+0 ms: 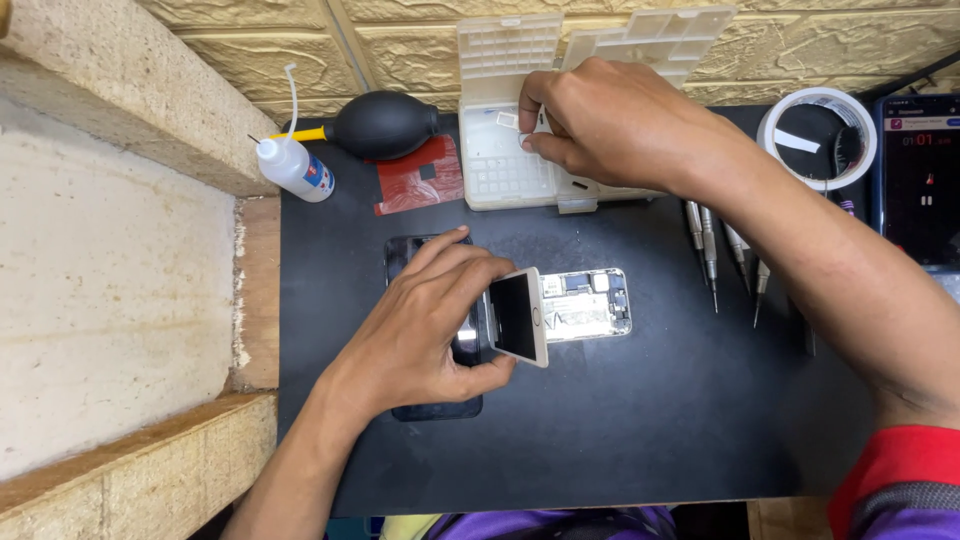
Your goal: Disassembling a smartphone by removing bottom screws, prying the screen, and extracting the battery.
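Far out to the left of the left hand's grip stands a small white squeeze bottle (293, 166) with a thin bent nozzle, and just beyond it a black rubber air blower (385, 124) with a yellow tip. A red plastic sheet (420, 175) lies past the fingertips, between the blower and the tray. All of it sits on a black work mat (620, 420).

The left hand (425, 330) is closed around a lifted phone screen (519, 316), thumb beneath its lower edge and fingers curled over the top, holding it tilted up on edge. Under the palm lies a dark flat slab (436, 406) (a second phone or a pad, I cannot tell which). Immediately right of the grip, touching the raised screen, the opened phone body (588, 304) lies flat with its innards showing.

Above that grip the right hand (610, 125) rests on a white compartment tray (500, 165) with its lid propped against the wall; thumb and forefinger are pinched together over one cell, on something too small to make out. Right of this hand and below its wrist, a row of slim screwdrivers (722, 255) lies partly under the forearm. Further right come a roll of tape (822, 135) and a dark phone with a lit display (920, 180).
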